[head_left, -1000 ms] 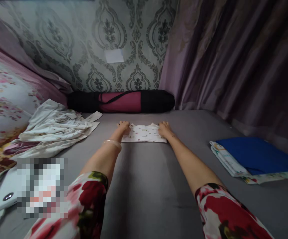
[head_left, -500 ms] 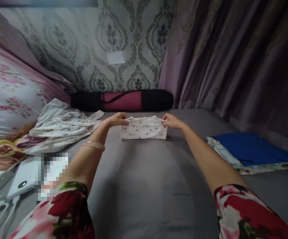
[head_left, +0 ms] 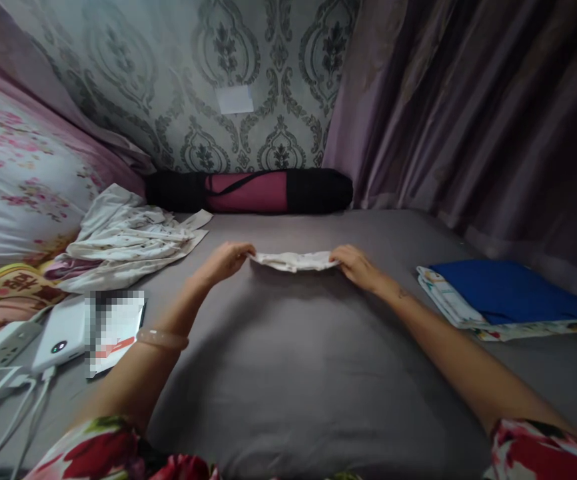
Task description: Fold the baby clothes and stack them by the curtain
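- Your left hand [head_left: 231, 259] and right hand [head_left: 356, 265] pinch opposite ends of narrow white cloth [head_left: 293, 261]
- Smooth grey sheet [head_left: 278, 373] below
- Crumpled off-white fabric heap [head_left: 128, 240] left

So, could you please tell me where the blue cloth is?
In the head view, the blue cloth lies at the right, on top of folded patterned white cloth, to the right of the right hand.
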The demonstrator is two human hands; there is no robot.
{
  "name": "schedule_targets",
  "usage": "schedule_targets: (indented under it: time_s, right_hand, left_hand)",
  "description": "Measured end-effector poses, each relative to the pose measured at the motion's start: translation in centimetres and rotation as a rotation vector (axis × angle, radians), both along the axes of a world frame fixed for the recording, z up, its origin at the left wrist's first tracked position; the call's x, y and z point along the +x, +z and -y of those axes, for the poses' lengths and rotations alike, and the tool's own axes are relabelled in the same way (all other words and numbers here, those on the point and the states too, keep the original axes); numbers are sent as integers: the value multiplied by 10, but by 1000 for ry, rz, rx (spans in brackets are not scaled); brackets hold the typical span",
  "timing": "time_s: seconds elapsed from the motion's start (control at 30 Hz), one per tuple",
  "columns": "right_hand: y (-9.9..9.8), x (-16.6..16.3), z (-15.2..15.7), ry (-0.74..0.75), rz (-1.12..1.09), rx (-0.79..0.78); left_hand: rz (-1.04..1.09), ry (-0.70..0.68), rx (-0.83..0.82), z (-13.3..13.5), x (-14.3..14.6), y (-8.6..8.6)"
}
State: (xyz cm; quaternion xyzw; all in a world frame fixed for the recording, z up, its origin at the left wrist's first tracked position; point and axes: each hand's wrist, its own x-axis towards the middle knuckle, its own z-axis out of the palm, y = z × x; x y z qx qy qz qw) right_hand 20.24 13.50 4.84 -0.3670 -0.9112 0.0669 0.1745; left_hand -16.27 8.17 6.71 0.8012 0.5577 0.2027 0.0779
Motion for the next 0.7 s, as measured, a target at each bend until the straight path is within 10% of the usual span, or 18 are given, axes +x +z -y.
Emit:
schedule_targets:
  time_s: [0.2,0.43,0.7]
  right_hand:
    - [-31,14,37,79,127,-44]
    - [-21,-8,38,-52,158,9]
    - [-35,-89,33,-134,132,94]
  left_hand:
    - [-66,-164,-98,41,-2,-48]
    - [14,-164,-8,35,3,-48]
    - [-60,-152,95,-1,76,-57]
